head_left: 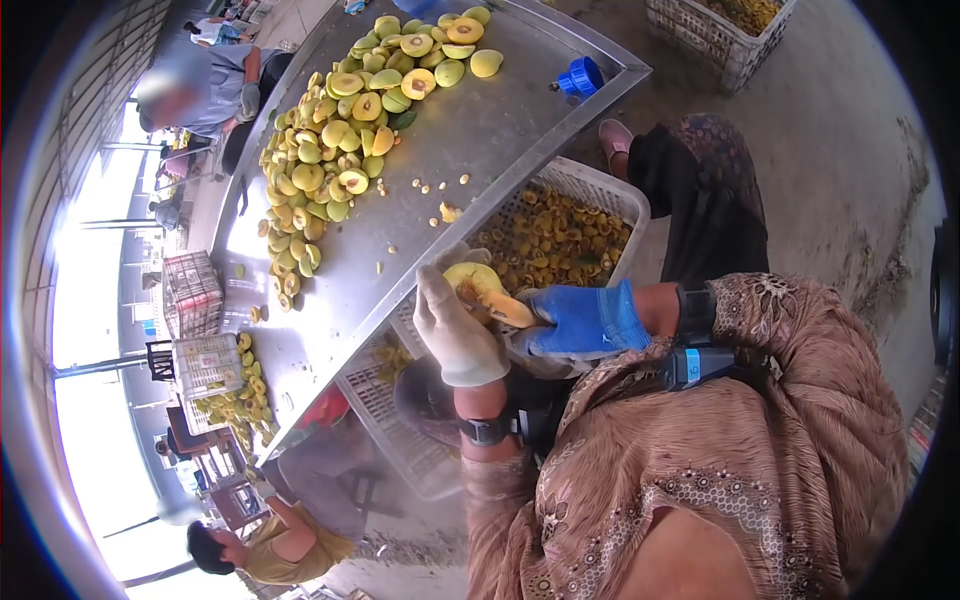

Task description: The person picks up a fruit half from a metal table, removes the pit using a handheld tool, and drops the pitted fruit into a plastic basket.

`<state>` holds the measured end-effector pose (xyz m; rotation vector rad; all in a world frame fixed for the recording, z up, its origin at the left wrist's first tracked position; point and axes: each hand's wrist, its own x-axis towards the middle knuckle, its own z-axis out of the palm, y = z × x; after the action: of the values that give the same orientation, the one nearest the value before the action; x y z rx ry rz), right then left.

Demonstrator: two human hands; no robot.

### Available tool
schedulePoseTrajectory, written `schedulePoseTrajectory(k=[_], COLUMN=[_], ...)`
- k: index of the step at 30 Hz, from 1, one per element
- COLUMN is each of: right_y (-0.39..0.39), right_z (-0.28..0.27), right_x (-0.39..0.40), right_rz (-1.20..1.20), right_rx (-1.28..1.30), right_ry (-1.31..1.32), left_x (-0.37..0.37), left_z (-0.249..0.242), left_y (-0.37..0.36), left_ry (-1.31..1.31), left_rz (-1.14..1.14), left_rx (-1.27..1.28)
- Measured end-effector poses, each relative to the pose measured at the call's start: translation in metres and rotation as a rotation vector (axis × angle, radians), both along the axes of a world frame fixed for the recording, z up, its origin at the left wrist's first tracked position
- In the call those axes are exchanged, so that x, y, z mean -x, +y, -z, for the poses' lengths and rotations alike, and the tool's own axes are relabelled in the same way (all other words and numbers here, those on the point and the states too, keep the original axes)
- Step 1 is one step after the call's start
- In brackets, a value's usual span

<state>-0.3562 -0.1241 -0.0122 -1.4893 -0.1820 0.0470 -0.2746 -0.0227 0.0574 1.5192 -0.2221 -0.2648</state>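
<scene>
My left hand [458,330], in a whitish glove, is wrapped around a yellow-green halved peach [467,274] with its cut side showing. My right hand [583,322], in a blue glove with a greyish palm, is closed against an orange piece of the fruit [508,309] that meets the half. Whether a tool is in that hand is hidden. Both hands are close together above a white plastic crate [632,205] of small brownish-yellow pit pieces [555,240], just off the edge of the metal table [470,120].
A long heap of halved peaches [340,135] lies on the table, with small pale bits nearby. A blue plastic object [580,77] is near the corner. Crates [205,365] stand farther along. Other people [205,85] sit or stand around; another filled crate [735,50] is on the floor.
</scene>
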Motion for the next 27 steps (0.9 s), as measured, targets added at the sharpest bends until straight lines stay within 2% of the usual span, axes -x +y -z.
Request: schedulePoseTrajectory(k=[3, 6, 8, 10, 15, 16, 19, 20, 21, 22, 23, 25, 27], right_y=[-0.001, -0.012, -0.027, -0.033, -0.028, -0.026, -0.021, -0.023, -0.027, -0.029, -0.032, -0.037, -0.03], right_z=[0.002, -0.02, 0.006, 0.007, -0.037, -0.035, -0.02, -0.018, -0.015, -0.005, 0.003, 0.022, 0.046], right_x=[0.0, 0.01, 0.008, 0.008, 0.029, 0.027, 0.023, 0.022, 0.02, 0.02, 0.016, 0.009, 0.007], right_rz=[0.087, -0.12, -0.577, -0.765, -0.464, -0.524, -0.643, -0.64, -0.638, -0.48, -0.425, -0.274, -0.126], right_rx=[0.139, -0.18, -0.84, -1.121, -0.938, -1.018, -1.238, -1.292, -1.341, -1.25, -0.865, -0.101, -0.063], right_ry=[-0.122, 0.249, 0.387, 0.452, 0.53, 0.517, 0.468, 0.442, 0.416, 0.493, 0.583, 0.702, 0.783], left_x=[-0.007, -0.002, -0.004, -0.005, -0.01, -0.008, -0.014, -0.024, -0.027, -0.032, -0.035, -0.039, -0.055], left_z=[0.006, 0.004, 0.001, 0.002, 0.02, 0.021, 0.03, 0.039, 0.035, 0.029, 0.023, 0.004, 0.002], left_y=[0.001, -0.002, -0.003, -0.004, -0.006, -0.008, -0.015, -0.013, -0.008, 0.002, 0.012, 0.035, 0.075], left_ry=[-0.106, -0.115, -0.004, 0.057, 0.089, 0.146, 0.253, 0.273, 0.25, 0.231, 0.219, 0.074, -0.069], left_rz=[0.054, 0.031, 0.093, 0.141, 0.248, 0.332, 0.377, 0.241, 0.121, 0.003, -0.108, -0.155, -0.209], left_rx=[-0.144, -0.162, -0.114, -0.071, 0.137, 0.33, 0.631, 0.639, 0.528, 0.416, 0.297, 0.14, 0.067])
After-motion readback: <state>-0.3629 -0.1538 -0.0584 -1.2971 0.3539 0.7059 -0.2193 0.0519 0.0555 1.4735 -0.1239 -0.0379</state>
